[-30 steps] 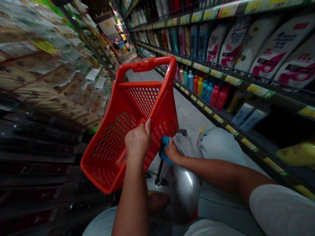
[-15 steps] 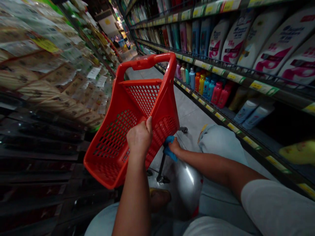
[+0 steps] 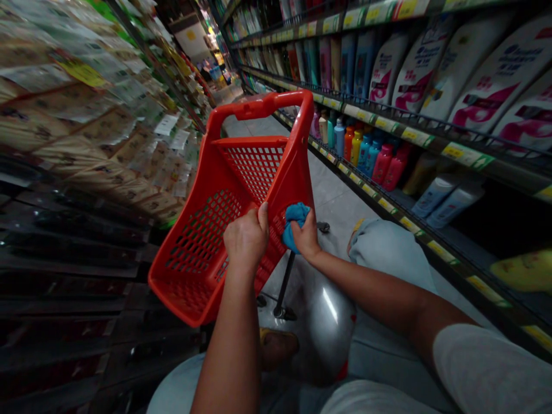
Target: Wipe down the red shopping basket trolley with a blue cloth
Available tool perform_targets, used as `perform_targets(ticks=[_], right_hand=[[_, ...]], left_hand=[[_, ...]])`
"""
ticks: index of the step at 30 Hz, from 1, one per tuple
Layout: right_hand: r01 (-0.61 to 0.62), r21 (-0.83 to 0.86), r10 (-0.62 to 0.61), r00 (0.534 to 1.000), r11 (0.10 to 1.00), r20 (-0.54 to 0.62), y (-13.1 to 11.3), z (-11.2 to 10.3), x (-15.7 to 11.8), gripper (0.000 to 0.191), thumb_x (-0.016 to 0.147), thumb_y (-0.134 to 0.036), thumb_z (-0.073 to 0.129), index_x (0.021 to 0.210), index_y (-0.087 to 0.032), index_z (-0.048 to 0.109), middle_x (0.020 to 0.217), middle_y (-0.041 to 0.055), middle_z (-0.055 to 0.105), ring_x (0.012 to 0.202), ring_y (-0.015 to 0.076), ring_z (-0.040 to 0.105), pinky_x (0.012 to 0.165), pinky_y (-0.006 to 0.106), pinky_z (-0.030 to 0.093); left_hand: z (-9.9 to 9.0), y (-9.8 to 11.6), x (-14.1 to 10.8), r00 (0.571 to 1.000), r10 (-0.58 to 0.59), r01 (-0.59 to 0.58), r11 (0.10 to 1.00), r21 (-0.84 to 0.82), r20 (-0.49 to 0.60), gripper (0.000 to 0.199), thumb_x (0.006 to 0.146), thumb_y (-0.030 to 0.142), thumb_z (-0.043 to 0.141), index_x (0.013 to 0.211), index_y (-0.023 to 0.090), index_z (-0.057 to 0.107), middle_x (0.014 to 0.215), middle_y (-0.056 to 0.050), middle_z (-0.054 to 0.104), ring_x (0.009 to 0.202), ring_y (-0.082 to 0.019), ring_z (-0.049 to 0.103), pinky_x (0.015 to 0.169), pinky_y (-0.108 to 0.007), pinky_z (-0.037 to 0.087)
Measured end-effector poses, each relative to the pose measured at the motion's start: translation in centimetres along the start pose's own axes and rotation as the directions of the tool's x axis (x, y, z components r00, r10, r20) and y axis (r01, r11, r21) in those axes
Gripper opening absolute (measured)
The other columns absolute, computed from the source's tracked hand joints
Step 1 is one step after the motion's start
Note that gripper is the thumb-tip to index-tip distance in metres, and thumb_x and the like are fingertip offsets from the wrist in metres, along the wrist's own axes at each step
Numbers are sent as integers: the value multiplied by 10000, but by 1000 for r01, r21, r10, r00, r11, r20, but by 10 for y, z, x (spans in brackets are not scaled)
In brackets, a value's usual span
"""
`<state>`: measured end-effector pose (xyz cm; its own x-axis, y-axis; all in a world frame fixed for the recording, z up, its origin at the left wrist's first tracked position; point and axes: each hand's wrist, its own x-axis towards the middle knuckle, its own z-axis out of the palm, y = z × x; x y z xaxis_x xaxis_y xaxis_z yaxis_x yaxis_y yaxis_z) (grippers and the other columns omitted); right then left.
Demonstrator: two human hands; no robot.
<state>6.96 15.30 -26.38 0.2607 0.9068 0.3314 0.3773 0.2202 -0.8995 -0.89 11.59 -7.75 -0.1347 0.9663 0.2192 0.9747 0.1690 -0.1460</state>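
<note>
Up from under the basket's edge has come the right hand (image 3: 307,237), now pressing a blue cloth (image 3: 295,221) against the outer right wall of the red basket (image 3: 207,241). Shelves of bottles (image 3: 366,152) run along the right, racks of packets (image 3: 107,138) along the left. Tilted on its side, the basket hangs in the middle of the aisle, handle (image 3: 263,106) far. Near its rim the left hand (image 3: 246,238) is clamped tight, thumb up; the right fingers are closed around the cloth.
</note>
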Motion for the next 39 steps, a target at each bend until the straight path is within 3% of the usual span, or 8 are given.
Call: perform_targets(ticks=[3,8,14,20,26,32,37,39], right_hand=[[111,39,-111,994,993,-11,-24,-15,5,512,857,-176,509,1360,-155,414,1254,167,605,1204,270,595,1065,447,488],[338,67,-344,909,939,236,-42,-29,-7,535,764,-101,557,1289,-204,546,1203,118,598,1153,265,604,1033,402,512],[78,30,-74,991,997,-115,-32,-43,44,528,787,-99,518,1313,-121,478,1230,164,568,1210,281,554,1087,456,463],[346,59,-351,932,936,93,-52,-50,29,471,778,-107,551,1237,-211,534,1158,99,587,1125,260,602,1022,389,508],[161,48,-148,969,986,-197,-48,-58,54,486,813,-124,511,1294,-175,459,1204,132,574,1179,274,572,1076,456,465],[375,-12,-375,927,927,-10,-48,-65,42,491,760,-85,548,1236,-205,530,1136,103,582,1106,271,596,1012,404,504],[289,-90,-302,931,953,-207,-40,-77,64,525,777,-81,536,1290,-187,507,1171,120,559,1126,283,579,1007,432,504],[354,-122,-370,916,927,-154,-39,-76,58,544,766,-66,538,1294,-198,520,1147,110,574,1099,274,587,990,418,514]], left_hand=[[-1,2,-1,1000,15,-15,1000,-10,-5,682,1033,527,164,961,161,735,921,-174,761,876,-299,729,678,-332,406],[-1,4,-3,1000,6,-7,1000,-19,-16,690,1037,511,146,934,161,732,901,-166,762,830,-264,724,652,-311,384],[-2,1,-7,997,69,-69,997,21,-17,690,1041,482,143,906,153,734,871,-172,760,807,-252,720,634,-311,351],[-3,-3,-11,994,108,-108,994,3,-19,649,1042,485,162,915,184,723,849,-143,762,773,-246,715,616,-314,315],[-3,0,-11,993,116,-116,993,4,-16,626,1045,474,179,935,195,729,858,-134,765,781,-243,715,623,-314,319],[-2,1,-10,986,159,-161,987,-23,-55,607,1045,464,203,899,193,726,820,-124,759,737,-229,703,608,-312,315],[1,-3,-10,978,192,-194,981,-21,-81,620,1043,469,203,874,178,724,796,-123,757,680,-201,679,586,-300,298],[3,-6,-9,971,216,-219,976,-21,-102,618,1044,463,201,862,177,718,772,-116,751,655,-191,667,576,-300,286]])
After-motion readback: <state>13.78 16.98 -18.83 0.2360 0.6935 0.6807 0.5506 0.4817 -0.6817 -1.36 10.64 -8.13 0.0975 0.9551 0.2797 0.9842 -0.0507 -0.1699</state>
